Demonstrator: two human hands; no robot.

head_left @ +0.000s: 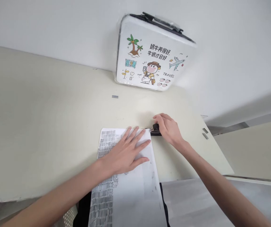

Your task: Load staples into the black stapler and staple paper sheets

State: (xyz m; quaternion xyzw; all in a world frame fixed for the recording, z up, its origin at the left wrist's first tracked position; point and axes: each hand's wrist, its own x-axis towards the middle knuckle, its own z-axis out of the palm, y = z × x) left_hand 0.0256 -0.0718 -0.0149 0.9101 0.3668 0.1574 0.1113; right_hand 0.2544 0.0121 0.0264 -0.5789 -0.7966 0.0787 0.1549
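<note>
My left hand (pixel 132 149) lies flat on long printed sheets of paper (pixel 137 195), fingers spread towards their far edge. Small barcode-like print fills the left side of the sheets. At the far right corner of the paper is a black stapler (pixel 156 133), its jaw end over the corner. My right hand (pixel 169 128) is closed round the stapler's top and hides most of it. The near part of the sheets hangs past the table's front edge towards me.
A white cartoon-printed case (pixel 135 72) with a black handle stands against the wall at the back. One grey staple strip (pixel 114 96) lies in front of it. Two more staple strips (pixel 205 136) are near the right edge of the cream table (pixel 43 126).
</note>
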